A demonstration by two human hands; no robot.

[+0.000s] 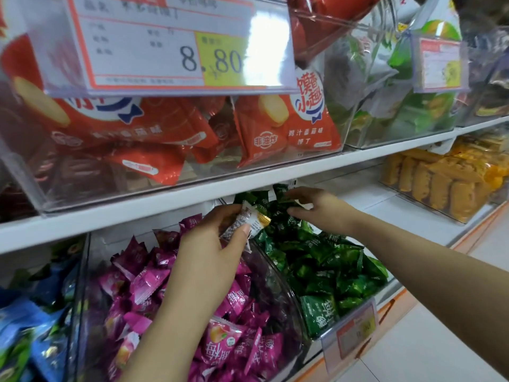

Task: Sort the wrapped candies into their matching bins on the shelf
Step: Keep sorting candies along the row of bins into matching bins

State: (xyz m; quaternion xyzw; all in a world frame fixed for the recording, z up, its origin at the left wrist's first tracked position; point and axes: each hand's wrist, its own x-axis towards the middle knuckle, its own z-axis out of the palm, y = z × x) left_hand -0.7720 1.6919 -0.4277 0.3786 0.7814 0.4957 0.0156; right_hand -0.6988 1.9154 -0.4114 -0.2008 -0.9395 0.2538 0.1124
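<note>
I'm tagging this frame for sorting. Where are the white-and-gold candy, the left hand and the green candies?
white-and-gold candy (pixel 255 218): head view, wrapper's middle.
left hand (pixel 209 244): head view, back of hand.
green candies (pixel 330 260): head view, top of pile.

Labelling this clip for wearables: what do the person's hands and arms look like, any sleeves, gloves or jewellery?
Both are bare. The left hand and right hand wear no gloves, and no ring shows on either. The left forearm and right forearm are uncovered to the frame's edge: no sleeve, watch or bracelet in sight.
</note>
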